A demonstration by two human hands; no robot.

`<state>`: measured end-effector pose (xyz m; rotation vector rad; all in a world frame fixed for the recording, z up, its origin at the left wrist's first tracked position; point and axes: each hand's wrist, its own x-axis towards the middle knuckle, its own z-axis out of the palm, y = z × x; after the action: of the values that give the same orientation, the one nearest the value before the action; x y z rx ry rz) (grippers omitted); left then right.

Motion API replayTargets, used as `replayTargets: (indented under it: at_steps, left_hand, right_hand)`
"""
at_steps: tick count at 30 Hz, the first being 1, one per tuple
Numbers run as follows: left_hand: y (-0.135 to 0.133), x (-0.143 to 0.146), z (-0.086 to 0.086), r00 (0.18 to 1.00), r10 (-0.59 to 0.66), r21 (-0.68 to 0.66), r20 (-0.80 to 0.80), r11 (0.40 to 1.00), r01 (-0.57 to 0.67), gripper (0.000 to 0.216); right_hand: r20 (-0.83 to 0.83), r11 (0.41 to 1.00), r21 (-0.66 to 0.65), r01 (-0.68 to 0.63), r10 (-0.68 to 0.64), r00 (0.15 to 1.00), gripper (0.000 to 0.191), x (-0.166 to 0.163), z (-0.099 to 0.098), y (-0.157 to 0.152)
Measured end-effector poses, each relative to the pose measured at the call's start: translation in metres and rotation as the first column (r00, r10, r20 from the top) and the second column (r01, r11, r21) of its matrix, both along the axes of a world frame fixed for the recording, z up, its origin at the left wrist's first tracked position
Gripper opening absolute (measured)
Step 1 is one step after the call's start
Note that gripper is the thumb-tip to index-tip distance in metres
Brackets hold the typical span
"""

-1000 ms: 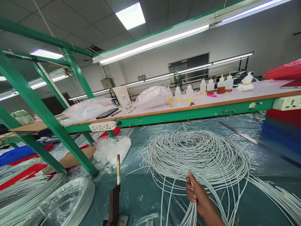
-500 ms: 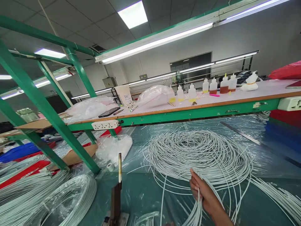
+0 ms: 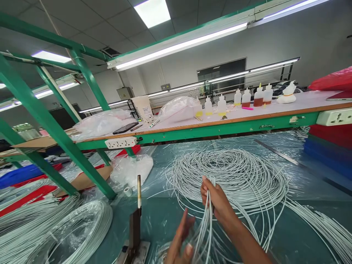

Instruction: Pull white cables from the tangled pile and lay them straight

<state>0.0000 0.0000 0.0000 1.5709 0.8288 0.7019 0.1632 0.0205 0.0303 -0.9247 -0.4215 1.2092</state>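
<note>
The right hand (image 3: 217, 200) is closed around a bunch of white cables (image 3: 205, 227), pinching the strands near their top so they hang down toward 6 o'clock. The left hand (image 3: 180, 240) sits at 7 o'clock from it with fingers spread and loose, touching the hanging strands but gripping nothing firmly. Behind the right hand, toward 1 o'clock, lies the big cable coil (image 3: 233, 172) spread on a plastic-covered green table (image 3: 291, 234). At 9 o'clock from the left hand stands an upright metal post (image 3: 139, 192) on a dark base. Farther toward 9 o'clock rests a second cable bundle (image 3: 82, 227), beside a green frame leg (image 3: 63, 146). At 12 o'clock, a raised shelf (image 3: 220, 128) carries squeeze bottles (image 3: 250, 99), plastic bags (image 3: 178, 108) and a phone (image 3: 125, 128).
</note>
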Motion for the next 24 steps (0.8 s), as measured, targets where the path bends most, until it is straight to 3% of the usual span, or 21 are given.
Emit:
replayTargets:
  at_steps: [2, 4, 7, 10, 11, 13, 16, 18, 20, 24]
  left_hand:
    - [0.013, 0.013, 0.029, 0.998, -0.051, 0.024, -0.043, 0.998, 0.052, 0.099]
    - [0.02, 0.028, 0.06, 0.991, -0.117, 0.03, -0.069, 0.992, 0.12, 0.099]
    - [0.02, 0.051, 0.093, 0.987, -0.16, -0.082, 0.001, 0.984, 0.16, 0.066]
    - [0.018, 0.069, 0.103, 0.988, -0.154, -0.129, 0.014, 0.979, 0.155, 0.014]
    - [0.02, 0.073, 0.104, 0.987, -0.161, -0.116, 0.015, 0.98, 0.161, 0.011]
    - [0.026, 0.083, 0.104, 0.986, -0.149, -0.105, 0.08, 0.982, 0.157, 0.028]
    - [0.04, 0.101, 0.109, 0.941, -0.005, -0.164, 0.339, 0.984, 0.065, 0.032]
    - [0.048, 0.114, 0.118, 0.88, 0.059, -0.199, 0.472, 0.979, 0.041, 0.03]
    - [0.052, 0.127, 0.128, 0.843, 0.051, -0.215, 0.536, 0.974, 0.077, 0.031]
    - [0.058, 0.141, 0.148, 0.815, -0.022, -0.294, 0.579, 0.927, 0.234, 0.031]
  right_hand:
    - [0.095, 0.996, 0.062, -0.058, 0.052, 0.994, 0.05, -0.006, 0.023, 0.002]
    - [0.264, 0.991, 0.097, -0.092, 0.063, 0.963, 0.047, -0.012, 0.044, 0.002]
    - [0.543, 0.989, 0.147, -0.024, -0.06, 0.838, 0.045, -0.013, 0.068, -0.001]
    - [0.72, 0.971, 0.234, 0.035, -0.198, 0.665, 0.044, -0.001, 0.081, -0.005]
    - [0.735, 0.967, 0.252, 0.038, -0.217, 0.642, 0.042, 0.005, 0.083, -0.005]
    - [0.69, 0.965, 0.26, 0.032, -0.209, 0.693, 0.036, 0.018, 0.079, -0.005]
    - [0.49, 0.956, 0.295, 0.006, -0.157, 0.857, 0.065, 0.026, 0.058, -0.008]
    - [0.4, 0.931, 0.354, -0.089, -0.065, 0.914, 0.075, 0.02, 0.04, -0.014]
    - [0.383, 0.916, 0.335, -0.219, 0.081, 0.92, 0.067, 0.009, 0.025, -0.025]
    - [0.327, 0.91, 0.109, -0.4, 0.347, 0.879, 0.044, 0.002, 0.006, -0.054]
